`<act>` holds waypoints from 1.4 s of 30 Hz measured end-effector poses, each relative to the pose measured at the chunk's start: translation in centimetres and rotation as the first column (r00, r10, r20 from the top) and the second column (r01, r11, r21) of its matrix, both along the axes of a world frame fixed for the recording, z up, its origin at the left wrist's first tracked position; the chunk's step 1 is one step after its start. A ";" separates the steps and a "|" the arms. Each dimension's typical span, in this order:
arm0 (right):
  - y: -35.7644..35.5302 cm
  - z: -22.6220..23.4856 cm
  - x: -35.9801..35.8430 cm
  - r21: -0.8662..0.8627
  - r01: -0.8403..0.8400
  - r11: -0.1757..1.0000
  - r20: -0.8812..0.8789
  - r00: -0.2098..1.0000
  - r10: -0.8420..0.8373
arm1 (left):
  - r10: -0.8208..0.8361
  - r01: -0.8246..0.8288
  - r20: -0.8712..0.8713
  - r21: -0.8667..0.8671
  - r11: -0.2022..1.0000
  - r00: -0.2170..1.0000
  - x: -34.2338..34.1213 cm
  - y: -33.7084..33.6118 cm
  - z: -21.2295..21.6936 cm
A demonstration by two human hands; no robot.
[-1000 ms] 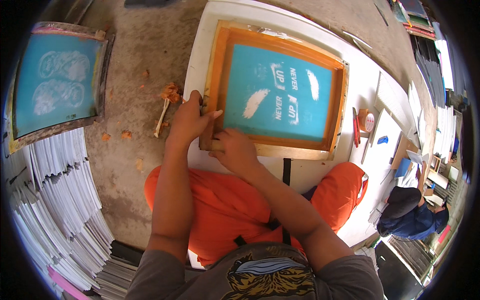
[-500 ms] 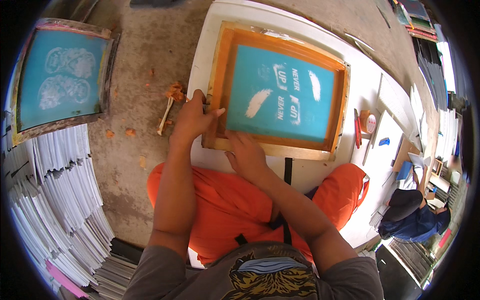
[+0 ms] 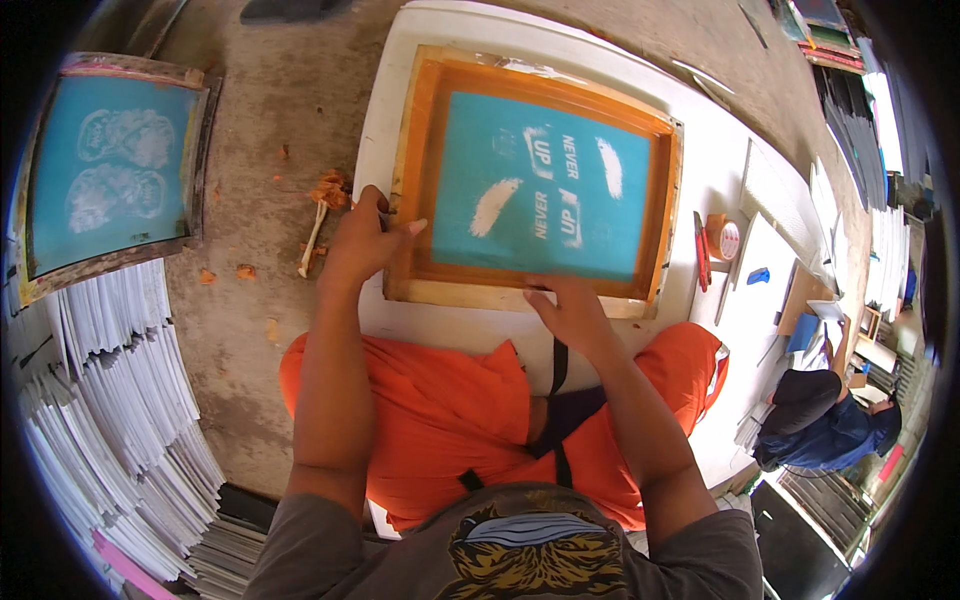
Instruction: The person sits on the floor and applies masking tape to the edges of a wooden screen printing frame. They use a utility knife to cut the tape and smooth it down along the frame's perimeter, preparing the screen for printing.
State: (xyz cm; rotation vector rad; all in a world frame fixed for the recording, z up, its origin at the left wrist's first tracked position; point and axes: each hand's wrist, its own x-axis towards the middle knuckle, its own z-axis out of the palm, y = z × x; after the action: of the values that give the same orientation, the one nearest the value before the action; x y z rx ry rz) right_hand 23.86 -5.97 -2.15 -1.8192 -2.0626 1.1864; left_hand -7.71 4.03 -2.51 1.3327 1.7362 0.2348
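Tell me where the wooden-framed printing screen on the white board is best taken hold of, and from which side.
Grip the printing screen by its wooden frame, not the teal mesh: the frame is the only rigid part. Come from the person's side, where the near rail and left rail lie open on the white board. The left hand already rests on the left rail and the right hand on the near rail.

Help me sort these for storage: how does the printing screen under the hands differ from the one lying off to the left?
The near screen lies on a white board, gripped by the left hand and right hand; the far screen lies untouched on the concrete floor. The near screen's wooden frame is orange-stained; the far screen's looks dark and worn. The near screen shows lettering and streaks, the far screen two rounded pale shapes. Both have teal mesh.
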 end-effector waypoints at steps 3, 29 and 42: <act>4.5 -0.4 -3.1 -0.176 -0.036 0.984 -0.141 0.990 0.011 | -0.001 0.001 0.032 0.008 1.000 0.999 -0.4 0.0 -1.0; 7.9 -0.9 -7.0 -0.316 -0.188 0.930 0.282 0.917 0.281 | -0.025 0.025 0.006 -0.024 0.999 1.000 -0.8 0.1 -0.7; 6.3 -0.6 4.5 -0.310 -0.160 0.937 0.472 0.830 0.298 | 0.003 -0.003 0.028 0.011 1.000 1.000 -0.7 0.0 -1.2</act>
State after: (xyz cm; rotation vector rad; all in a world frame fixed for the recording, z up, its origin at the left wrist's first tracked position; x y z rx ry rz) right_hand 28.40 0.28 -2.70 -2.2609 -2.5842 1.1628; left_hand -8.39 4.08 -3.76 1.3287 1.7157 0.2639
